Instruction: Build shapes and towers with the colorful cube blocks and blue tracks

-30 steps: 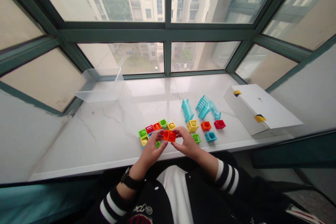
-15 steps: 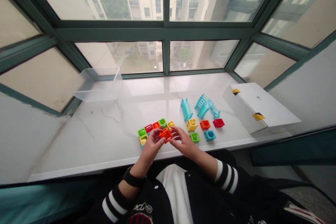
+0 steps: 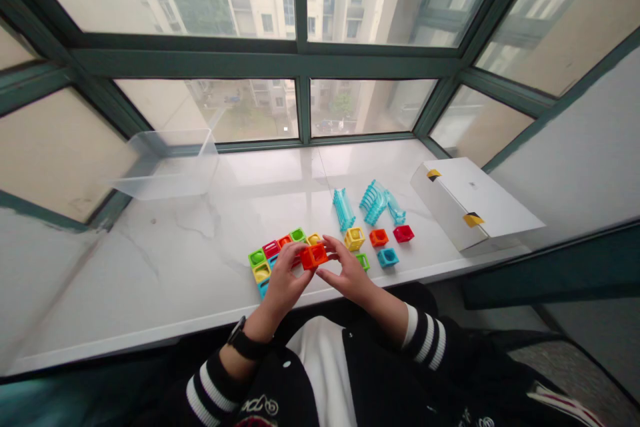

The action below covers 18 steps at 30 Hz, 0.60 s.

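Observation:
Both hands hold an orange hollow cube block (image 3: 314, 255) just above the white marble sill (image 3: 200, 247). My left hand (image 3: 283, 285) grips its left side with curled fingers. My right hand (image 3: 347, 271) pinches its right side. Under and left of the block lies a joined cluster of green, red, yellow and blue cubes (image 3: 270, 260).
Loose cubes lie to the right: yellow (image 3: 354, 238), orange (image 3: 379, 237), red (image 3: 403, 233), blue (image 3: 387, 257), green (image 3: 363, 261). Clear teal ramp pieces (image 3: 373, 203) sit behind them. A white box (image 3: 467, 203) stands at the right, a clear plastic tub (image 3: 167, 163) at the back left.
The orange block has been turned between my fingers and held slightly higher. The camera has shifted, so everything sits a little further left.

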Each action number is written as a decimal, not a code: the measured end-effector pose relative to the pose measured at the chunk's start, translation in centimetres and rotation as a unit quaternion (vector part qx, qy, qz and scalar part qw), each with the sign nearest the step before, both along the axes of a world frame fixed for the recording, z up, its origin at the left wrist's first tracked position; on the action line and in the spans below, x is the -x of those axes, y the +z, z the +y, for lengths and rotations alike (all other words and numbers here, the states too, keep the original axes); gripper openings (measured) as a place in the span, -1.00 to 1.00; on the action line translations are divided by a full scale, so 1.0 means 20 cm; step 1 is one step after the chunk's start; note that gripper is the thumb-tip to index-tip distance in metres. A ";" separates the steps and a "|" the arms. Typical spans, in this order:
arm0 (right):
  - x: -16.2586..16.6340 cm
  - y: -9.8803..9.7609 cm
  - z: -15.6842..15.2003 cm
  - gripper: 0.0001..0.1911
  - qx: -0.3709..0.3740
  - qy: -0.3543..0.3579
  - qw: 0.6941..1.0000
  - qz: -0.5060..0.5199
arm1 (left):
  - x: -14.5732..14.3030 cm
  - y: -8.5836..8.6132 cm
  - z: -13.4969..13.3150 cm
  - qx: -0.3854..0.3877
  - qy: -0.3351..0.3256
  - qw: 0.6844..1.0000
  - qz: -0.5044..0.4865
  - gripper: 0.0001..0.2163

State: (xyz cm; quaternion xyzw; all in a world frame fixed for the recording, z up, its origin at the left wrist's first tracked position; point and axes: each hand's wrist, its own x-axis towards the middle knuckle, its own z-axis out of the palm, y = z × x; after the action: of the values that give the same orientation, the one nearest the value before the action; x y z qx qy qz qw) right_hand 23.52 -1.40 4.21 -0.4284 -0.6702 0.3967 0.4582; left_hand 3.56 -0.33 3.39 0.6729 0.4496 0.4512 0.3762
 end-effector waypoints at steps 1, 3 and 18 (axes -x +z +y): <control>0.00 -0.01 0.00 -0.22 0.004 0.000 1.000 0.001 | -0.01 0.01 0.01 -0.017 0.010 1.000 0.007 -0.65; -0.01 -0.02 0.00 -0.23 0.008 -0.001 1.000 0.003 | -0.04 0.04 0.02 -0.039 0.024 0.999 0.016 -0.62; -0.18 0.03 0.01 -0.26 -0.005 -0.064 0.997 -0.033 | -0.13 0.08 0.02 -0.096 -0.072 0.991 0.064 -0.46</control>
State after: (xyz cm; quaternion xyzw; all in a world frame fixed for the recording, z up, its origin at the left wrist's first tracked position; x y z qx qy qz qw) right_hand 27.16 -1.30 4.76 -0.4810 -0.6580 0.3491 0.4624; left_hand 6.21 -0.03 5.07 0.7641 0.3780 0.4195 0.3120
